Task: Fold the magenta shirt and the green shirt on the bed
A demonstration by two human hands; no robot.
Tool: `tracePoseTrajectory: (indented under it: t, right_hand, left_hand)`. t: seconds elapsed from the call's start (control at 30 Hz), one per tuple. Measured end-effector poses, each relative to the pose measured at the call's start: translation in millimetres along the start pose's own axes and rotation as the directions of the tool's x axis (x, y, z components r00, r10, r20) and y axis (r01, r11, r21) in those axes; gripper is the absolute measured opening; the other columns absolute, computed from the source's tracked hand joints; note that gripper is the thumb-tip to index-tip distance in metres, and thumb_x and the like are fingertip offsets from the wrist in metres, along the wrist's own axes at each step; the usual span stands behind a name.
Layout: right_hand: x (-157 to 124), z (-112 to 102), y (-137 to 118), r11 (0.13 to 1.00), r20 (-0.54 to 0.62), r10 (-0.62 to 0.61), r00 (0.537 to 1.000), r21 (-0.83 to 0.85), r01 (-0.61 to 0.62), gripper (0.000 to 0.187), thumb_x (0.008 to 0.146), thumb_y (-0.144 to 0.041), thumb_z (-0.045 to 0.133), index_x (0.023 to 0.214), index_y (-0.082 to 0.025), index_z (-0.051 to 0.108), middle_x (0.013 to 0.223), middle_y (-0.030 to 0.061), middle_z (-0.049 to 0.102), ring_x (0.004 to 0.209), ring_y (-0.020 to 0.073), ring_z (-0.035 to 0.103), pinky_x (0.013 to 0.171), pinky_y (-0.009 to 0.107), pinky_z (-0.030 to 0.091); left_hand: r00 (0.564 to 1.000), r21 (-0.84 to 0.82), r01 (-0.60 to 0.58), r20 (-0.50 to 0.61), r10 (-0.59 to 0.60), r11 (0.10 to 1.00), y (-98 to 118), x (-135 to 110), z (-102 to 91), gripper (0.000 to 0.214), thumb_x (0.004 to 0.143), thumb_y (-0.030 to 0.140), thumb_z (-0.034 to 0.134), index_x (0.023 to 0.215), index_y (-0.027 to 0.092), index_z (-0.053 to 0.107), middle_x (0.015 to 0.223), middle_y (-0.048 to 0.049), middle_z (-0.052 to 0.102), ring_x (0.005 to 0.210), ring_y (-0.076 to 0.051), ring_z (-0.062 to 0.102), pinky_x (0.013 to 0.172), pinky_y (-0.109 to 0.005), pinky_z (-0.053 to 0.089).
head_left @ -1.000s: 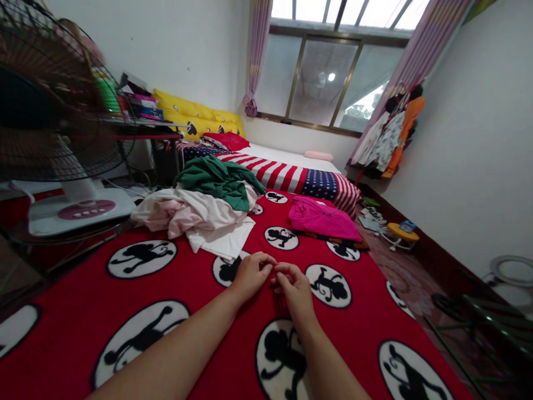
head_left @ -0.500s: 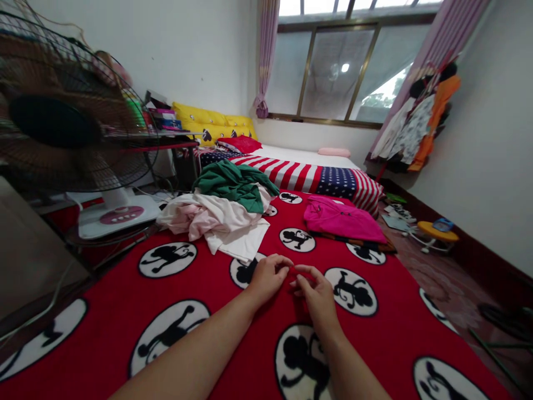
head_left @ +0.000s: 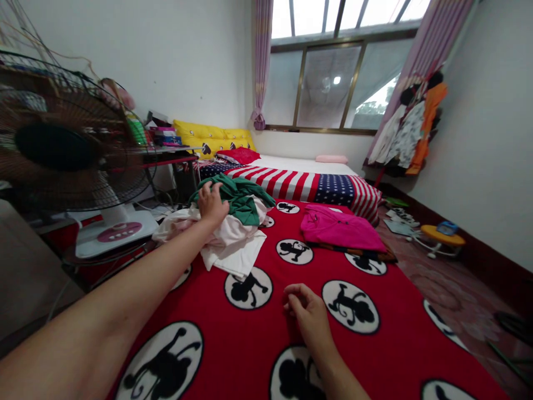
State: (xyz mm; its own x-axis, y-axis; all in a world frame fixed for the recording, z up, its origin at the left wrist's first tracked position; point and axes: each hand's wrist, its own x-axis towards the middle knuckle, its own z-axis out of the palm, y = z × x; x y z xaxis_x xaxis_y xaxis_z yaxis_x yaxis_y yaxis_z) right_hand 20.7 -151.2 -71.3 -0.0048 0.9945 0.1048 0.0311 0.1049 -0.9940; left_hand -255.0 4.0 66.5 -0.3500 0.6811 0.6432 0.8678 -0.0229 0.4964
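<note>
My left hand (head_left: 212,203) is stretched out over the heap of loose clothes, its fingers spread and resting on the green garment (head_left: 235,195) that lies on top of pale pink and white garments (head_left: 225,239). My right hand (head_left: 308,315) rests on the red blanket (head_left: 233,339) with black monkey prints, fingers curled in loosely with nothing visible in them. A folded bright pink garment (head_left: 339,228) lies to the right of the heap.
A large standing fan (head_left: 62,161) fills the left side. Behind the heap is a stars-and-stripes blanket (head_left: 316,186) with yellow pillows (head_left: 208,136). Clothes hang on a rack (head_left: 410,133) at right. A small yellow stool (head_left: 441,236) stands on the floor.
Both hands were pinched together on the red blanket. My left hand has since reached forward onto the green garment; my right hand has stayed low on the blanket.
</note>
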Motion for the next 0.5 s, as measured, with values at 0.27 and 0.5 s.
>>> tracePoseTrajectory:
  t: [0.27, 0.5]
  right_hand:
    - [1.8, 0.5, 0.5, 0.997, 0.034, -0.040, 0.999, -0.061, 0.042, 0.011, 0.076, -0.026, 0.057, 0.078, -0.018, 0.065, 0.067, 0.0017, 0.066, 0.057, 0.0161, 0.062, 0.054, 0.025, 0.045]
    - [2.1, -2.5, -8.3, 0.988, -0.071, 0.023, 0.997, 0.154, -0.012, 0.032, 0.075, -0.044, 0.068, 0.091, -0.017, 0.065, 0.066, 0.0013, 0.066, 0.056, 0.0154, 0.062, 0.048, 0.022, 0.046]
  left_hand:
    - [0.987, 0.083, 0.104, 0.113, -0.114, 0.991, -29.0, 29.8, -15.6, 0.029, 0.074, 0.014, 0.065, 0.101, 0.004, 0.060, 0.106, -0.0145, 0.066, 0.104, -0.032, 0.061, 0.094, -0.041, 0.045]
    - [0.979, -0.203, -0.116, -0.187, 0.078, 0.972, 42.7, 46.1, -76.1, 0.030, 0.088, 0.020, 0.048, 0.111, 0.011, 0.064, 0.114, -0.0080, 0.067, 0.108, -0.021, 0.060, 0.098, -0.028, 0.043]
